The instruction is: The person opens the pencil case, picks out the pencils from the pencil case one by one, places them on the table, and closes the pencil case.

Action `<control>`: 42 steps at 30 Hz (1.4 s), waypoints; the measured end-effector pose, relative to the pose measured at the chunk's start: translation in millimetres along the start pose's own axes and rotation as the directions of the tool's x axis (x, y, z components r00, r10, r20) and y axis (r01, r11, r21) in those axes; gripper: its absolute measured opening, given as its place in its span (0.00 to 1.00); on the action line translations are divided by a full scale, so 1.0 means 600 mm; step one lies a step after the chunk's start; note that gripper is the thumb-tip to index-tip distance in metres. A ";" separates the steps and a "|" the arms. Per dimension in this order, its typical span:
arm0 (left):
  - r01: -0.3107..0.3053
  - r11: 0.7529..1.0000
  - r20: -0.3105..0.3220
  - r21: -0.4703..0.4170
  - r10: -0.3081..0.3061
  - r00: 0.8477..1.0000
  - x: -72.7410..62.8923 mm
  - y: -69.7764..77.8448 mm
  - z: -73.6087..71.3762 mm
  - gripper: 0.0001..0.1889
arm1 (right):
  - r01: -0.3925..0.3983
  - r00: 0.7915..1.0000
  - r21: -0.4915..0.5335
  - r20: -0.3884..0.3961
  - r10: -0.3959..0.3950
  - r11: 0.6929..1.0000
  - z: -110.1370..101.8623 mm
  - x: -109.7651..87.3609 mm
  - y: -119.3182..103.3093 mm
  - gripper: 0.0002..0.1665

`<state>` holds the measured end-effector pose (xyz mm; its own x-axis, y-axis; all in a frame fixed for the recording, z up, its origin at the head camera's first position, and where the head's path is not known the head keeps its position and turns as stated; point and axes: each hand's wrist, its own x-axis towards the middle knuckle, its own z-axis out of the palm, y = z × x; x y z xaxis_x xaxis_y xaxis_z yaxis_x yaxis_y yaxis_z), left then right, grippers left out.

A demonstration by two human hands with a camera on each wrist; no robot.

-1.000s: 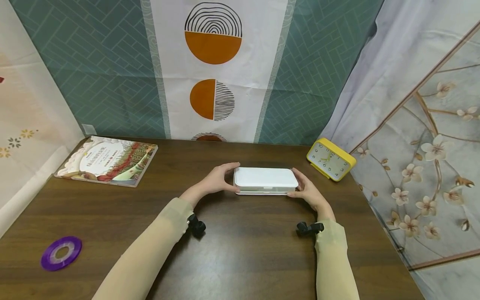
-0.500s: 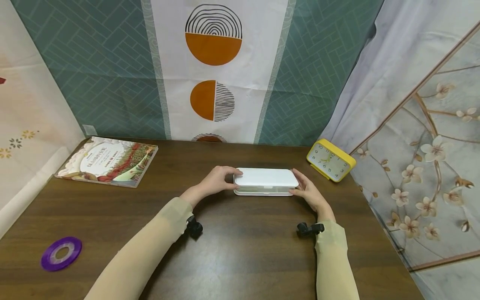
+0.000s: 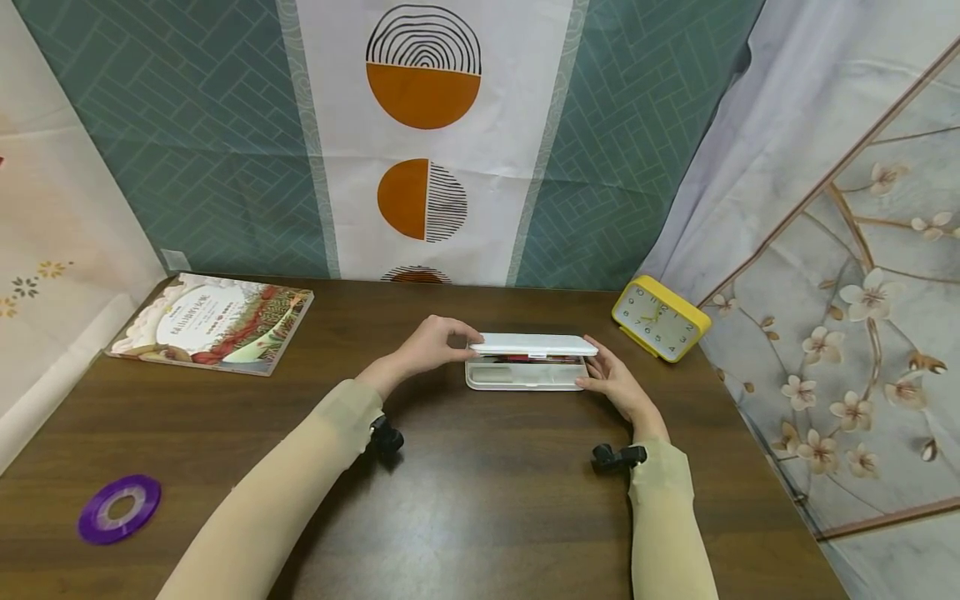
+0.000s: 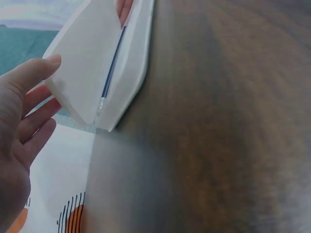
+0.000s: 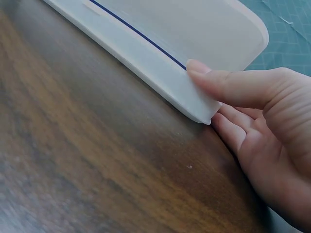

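Observation:
A white pencil case (image 3: 528, 383) lies on the brown table in front of me, its hinged lid (image 3: 532, 343) tilted up. Inside, a slim dark-blue pen (image 4: 113, 63) runs lengthwise, and bits of red show under the lid in the head view. My left hand (image 3: 427, 346) pinches the lid's left end, thumb on the inner face and fingers behind it. At the other end, my right hand (image 3: 618, 385) grips the base, its thumb over the rim and its fingers against the outer side. The lid hides the back of the case.
A yellow alarm clock (image 3: 662, 318) stands at the back right, beyond my right hand. To the back left lies a picture-covered book (image 3: 213, 321). A purple roll of tape (image 3: 93, 527) is at the near left. Patterned cloths hang around the table (image 3: 480, 500).
The lid has swung up and back from nearly closed, with my left hand rising at its left end. The case's inside now shows. My right hand stays at the right end.

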<state>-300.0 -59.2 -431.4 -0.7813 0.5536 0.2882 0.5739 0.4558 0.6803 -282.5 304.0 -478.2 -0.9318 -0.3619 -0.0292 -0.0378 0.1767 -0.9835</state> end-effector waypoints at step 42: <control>0.313 0.930 -0.206 -0.194 -0.350 0.914 0.071 -0.068 0.012 0.18 | -0.006 1.000 0.024 0.014 0.006 1.000 0.000 0.000 0.000 0.52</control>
<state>-355.0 -49.1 -452.1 -0.9654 0.2028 0.1639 0.2419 0.4621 0.8532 -282.5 304.2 -478.3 -0.9267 -0.3738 -0.0377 -0.0231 0.1566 -0.9874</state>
